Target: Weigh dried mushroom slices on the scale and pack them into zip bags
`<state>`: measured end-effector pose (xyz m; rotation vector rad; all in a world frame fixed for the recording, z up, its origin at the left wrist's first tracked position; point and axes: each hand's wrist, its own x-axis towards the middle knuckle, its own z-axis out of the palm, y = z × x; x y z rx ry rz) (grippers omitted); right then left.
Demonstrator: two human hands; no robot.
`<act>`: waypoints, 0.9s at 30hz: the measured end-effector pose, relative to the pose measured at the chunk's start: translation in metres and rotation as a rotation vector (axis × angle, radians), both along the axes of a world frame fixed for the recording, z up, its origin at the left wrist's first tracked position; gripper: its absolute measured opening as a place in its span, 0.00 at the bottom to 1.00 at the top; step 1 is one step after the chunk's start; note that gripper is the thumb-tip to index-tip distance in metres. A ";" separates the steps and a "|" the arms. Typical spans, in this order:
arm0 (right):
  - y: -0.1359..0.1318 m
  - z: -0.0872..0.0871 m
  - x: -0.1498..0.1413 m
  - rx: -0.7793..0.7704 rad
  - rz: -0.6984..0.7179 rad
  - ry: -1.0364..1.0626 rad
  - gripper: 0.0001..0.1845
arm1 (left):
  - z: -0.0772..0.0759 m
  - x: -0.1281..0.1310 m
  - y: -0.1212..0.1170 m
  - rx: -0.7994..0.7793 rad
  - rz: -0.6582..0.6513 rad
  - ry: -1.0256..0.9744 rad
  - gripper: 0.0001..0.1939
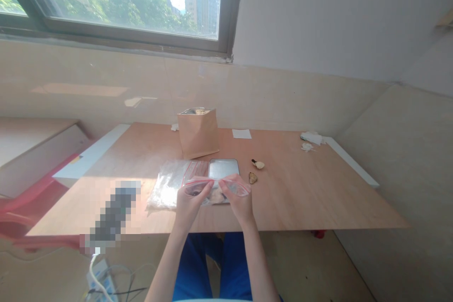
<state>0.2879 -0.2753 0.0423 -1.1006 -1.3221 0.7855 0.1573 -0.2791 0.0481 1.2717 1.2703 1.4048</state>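
Between my hands is a clear zip bag (216, 194) with a red-edged mouth and something pale inside. My left hand (191, 200) pinches the left part of its rim, thumb pointing inward. On the other side, my right hand (240, 198) grips the rim the same way, the two thumbs close together at the middle. Directly behind the bag lies a flat silver-topped scale (224, 168), partly covered by my hands. A stack of clear zip bags (168, 184) rests beside my left hand. To the right are a scoop (259, 165) with pale contents and a small brownish piece (252, 178).
An open brown paper bag (198, 133) stands behind the scale, with pale contents at its mouth. White paper (241, 134) lies at the back, crumpled white material (311, 138) at the back right. A pixelated dark object (113, 214) with a cable sits at the left front edge.
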 end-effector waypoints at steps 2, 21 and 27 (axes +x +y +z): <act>0.000 -0.001 -0.002 0.001 -0.020 0.004 0.09 | -0.001 0.002 0.000 0.022 0.024 0.014 0.11; -0.001 -0.010 -0.005 -0.033 -0.114 0.111 0.12 | -0.004 0.021 -0.007 -0.013 0.236 -0.098 0.10; -0.001 -0.011 -0.007 -0.078 -0.113 0.150 0.23 | -0.015 0.021 -0.004 -0.122 0.309 -0.316 0.17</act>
